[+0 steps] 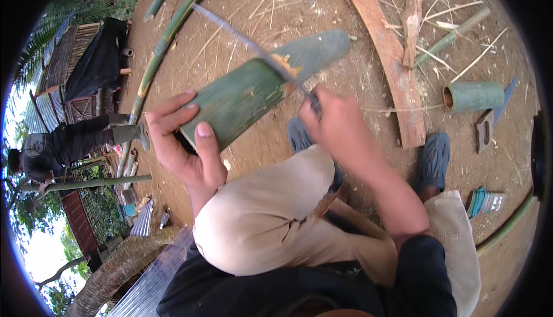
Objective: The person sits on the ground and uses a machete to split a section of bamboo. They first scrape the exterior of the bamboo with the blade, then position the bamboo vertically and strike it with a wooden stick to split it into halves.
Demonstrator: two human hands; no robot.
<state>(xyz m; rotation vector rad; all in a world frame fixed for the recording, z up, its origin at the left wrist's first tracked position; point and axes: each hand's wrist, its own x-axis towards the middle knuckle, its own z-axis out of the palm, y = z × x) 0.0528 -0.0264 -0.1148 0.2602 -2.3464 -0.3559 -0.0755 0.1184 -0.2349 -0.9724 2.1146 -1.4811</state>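
My left hand (187, 144) grips the lower-left end of a thick green bamboo section (236, 101), thumb on its near side and fingers over its far side. Tilted up to the right, the bamboo narrows into a long tongue-shaped strip at its far end. In my right hand (340, 124) is the dark handle of a long knife (245, 41), its narrow blade seen nearly edge-on. The blade crosses the bamboo where the wide tube meets the tongue, beside a pale, freshly cut patch. My right fingers are wrapped round the handle.
On the dirt right of me lie a curved wooden plank (380, 46), a short bamboo tube (475, 96) and a handsaw (495, 115). A long bamboo pole (167, 43) curves at far left. Another person (63, 147) stands by an upright-held pole (98, 183). Bamboo slivers litter the ground.
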